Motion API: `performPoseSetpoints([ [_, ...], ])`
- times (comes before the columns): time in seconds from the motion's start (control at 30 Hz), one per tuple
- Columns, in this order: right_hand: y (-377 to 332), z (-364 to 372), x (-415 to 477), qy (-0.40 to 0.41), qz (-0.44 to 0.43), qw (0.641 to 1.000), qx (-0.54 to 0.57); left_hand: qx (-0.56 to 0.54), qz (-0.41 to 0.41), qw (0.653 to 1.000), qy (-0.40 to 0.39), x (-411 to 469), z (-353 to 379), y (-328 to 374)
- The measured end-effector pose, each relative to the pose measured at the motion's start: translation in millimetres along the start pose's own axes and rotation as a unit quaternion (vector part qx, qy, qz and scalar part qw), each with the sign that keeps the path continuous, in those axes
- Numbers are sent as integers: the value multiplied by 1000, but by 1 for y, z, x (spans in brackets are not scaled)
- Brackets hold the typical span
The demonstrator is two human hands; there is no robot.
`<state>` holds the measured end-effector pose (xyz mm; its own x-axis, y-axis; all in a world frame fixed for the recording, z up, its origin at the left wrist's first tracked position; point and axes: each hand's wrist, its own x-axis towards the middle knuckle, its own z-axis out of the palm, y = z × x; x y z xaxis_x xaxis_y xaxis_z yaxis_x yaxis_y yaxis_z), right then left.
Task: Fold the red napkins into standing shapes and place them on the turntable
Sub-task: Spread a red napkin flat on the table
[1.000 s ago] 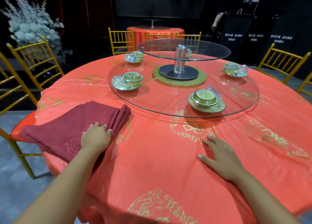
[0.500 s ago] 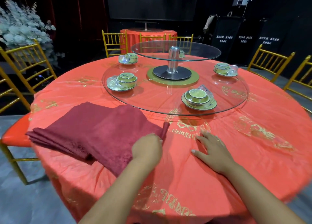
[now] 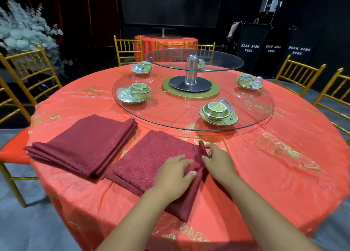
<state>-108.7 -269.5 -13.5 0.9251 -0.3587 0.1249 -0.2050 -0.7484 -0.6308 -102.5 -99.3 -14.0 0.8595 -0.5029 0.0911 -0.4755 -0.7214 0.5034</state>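
My left hand (image 3: 174, 175) lies flat on the damask red napkin (image 3: 151, 156); my right hand (image 3: 220, 162) pinches its edge; gold script (image 3: 191, 233) illegible.

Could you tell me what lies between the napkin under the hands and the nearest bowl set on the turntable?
In the head view, only bare tablecloth and the clear glass of the turntable lie between the napkin and that bowl set.
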Motion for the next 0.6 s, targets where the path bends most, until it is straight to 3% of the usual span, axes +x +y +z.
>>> performPoseSetpoints([
  [0.13,7,-4,13,49,19,998,-28,112,-68,988,81,-21,-16,-45],
  [0.23,2,-8,16,38,19,987,-155,141,-115,979,90,-37,-18,-65],
  [0.3,-16,-3,4,6,-48,980,-194,97,-135,980,108,-44,-18,-73],
  [0.43,-53,33,-50,-126,-206,965,-104,27,-149,978,140,-49,-21,-77],
  [0.6,-56,58,-81,-118,-259,950,-124,18,-159,979,125,-55,-26,-79],
])
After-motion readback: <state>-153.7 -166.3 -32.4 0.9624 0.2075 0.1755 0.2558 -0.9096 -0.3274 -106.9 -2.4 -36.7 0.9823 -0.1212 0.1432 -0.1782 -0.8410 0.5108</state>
